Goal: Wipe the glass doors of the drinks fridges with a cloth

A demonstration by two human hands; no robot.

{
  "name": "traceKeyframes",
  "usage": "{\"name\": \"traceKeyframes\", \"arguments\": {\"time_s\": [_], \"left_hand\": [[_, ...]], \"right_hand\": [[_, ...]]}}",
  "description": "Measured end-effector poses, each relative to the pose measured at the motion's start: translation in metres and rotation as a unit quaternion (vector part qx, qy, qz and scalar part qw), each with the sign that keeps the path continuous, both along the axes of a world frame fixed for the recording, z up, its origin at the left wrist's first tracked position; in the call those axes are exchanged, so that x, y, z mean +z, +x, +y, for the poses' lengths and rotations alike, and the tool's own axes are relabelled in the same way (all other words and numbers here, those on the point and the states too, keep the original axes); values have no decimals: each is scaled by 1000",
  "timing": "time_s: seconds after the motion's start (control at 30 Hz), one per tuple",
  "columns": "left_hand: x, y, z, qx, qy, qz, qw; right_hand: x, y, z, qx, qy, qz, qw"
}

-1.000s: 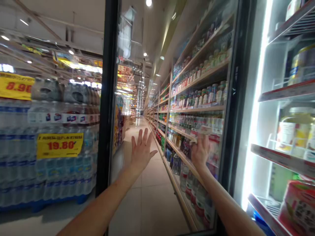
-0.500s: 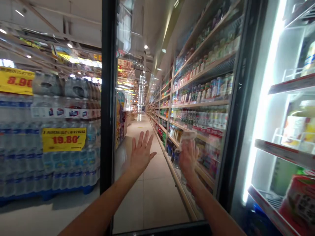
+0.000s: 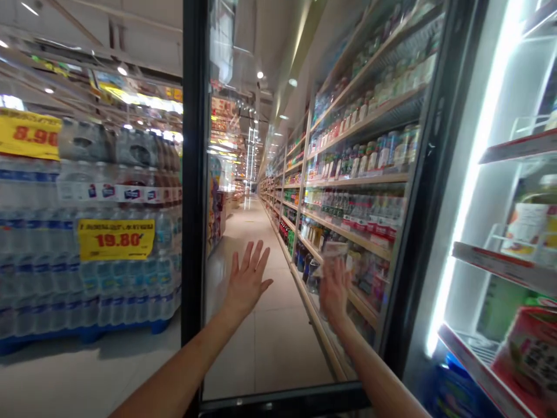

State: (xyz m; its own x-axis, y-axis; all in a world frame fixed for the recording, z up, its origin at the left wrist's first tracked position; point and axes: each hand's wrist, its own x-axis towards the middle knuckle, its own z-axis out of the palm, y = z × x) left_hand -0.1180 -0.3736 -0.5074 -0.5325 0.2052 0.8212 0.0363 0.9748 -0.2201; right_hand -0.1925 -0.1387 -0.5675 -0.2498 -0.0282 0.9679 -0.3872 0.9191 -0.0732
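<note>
An open glass door [image 3: 230, 354] with a black frame [image 3: 194, 174] stands upright in front of me. Against its pane, left of the middle, my left hand [image 3: 248, 281] lies flat with fingers spread and nothing in it. My right hand [image 3: 334, 293] is farther right on the same pane, slightly blurred. Under its fingers a pale, thin cloth [image 3: 336, 248] is pressed to the glass, its top edge showing above the fingertips. The rest of the cloth is hidden behind the hand.
To the right is a lit fridge with shelves [image 3: 500, 264], bottles and a red pack [image 3: 528, 348]. Stacked water bottles [image 3: 43, 273] with yellow price signs [image 3: 116, 239] stand on a blue pallet [image 3: 82, 337] at left. Shelves of drinks and an aisle show in the glass.
My right hand and the cloth have shifted slightly downward in view. The left hand stays spread on the pane. The view has tilted and turned slightly.
</note>
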Motion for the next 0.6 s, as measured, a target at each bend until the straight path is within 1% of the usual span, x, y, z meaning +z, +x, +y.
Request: {"name": "traceKeyframes", "arguments": {"time_s": [0.03, 0.07, 0.1, 0.13, 0.17, 0.2, 0.23, 0.27, 0.3, 0.33, 0.37, 0.4, 0.43, 0.47, 0.53, 0.57, 0.6], "left_hand": [[-1, 1, -1, 0, -2, 1, 1000], [-3, 2, -2, -1, -5, 0, 1000], [-4, 3, -4, -3, -7, -3, 1000], [-6, 4, -5, -6, -9, -8, 1000], [-7, 5, -7, -9, -9, -13, 1000], [-9, 6, -8, -10, -9, -18, 1000], [-10, 6, -9, -10, -7, -23, 1000], [-11, 6, -10, -9, -6, -27, 1000], [-12, 6, -10, -7, -4, -29, 1000], [-13, 6, -9, -6, -2, -31, 999], [-15, 6, -9, -6, 1, -33, 999], [-16, 6, -8, -6, 4, -34, 999], [-18, 5, -8, -6, 6, -35, 999], [-20, 5, -8, -6, 8, -35, 999], [-23, 6, -9, -5, 7, -35, 999], [-24, 6, -10, -6, 4, -34, 999], [-26, 7, -12, -8, 1, -35, 999]], "right_hand": [[-6, 6, -18, 37, 80, 9, 996], [-12, 10, -32, 66, 142, 19, 987], [-18, 13, -39, 82, 180, 26, 980], [-22, 13, -38, 82, 189, 30, 978], [-25, 12, -30, 67, 170, 29, 983], [-27, 8, -16, 39, 126, 22, 991], [-27, 4, 0, 3, 62, 11, 998], [-25, 0, 16, -36, -12, 1, 999], [-23, -4, 28, -70, -82, -7, 994], [-20, -5, 35, -93, -133, -11, 987], [-19, -5, 35, -101, -156, -9, 982], [-19, -2, 28, -92, -139, -3, 986], [-22, 3, 16, -67, -86, 7, 994], [-26, 8, 0, -33, -14, 17, 999], [-36, 19, -31, 32, 124, 33, 991], [-41, 23, -41, 54, 168, 37, 984], [-45, 24, -44, 65, 190, 38, 979]]}}
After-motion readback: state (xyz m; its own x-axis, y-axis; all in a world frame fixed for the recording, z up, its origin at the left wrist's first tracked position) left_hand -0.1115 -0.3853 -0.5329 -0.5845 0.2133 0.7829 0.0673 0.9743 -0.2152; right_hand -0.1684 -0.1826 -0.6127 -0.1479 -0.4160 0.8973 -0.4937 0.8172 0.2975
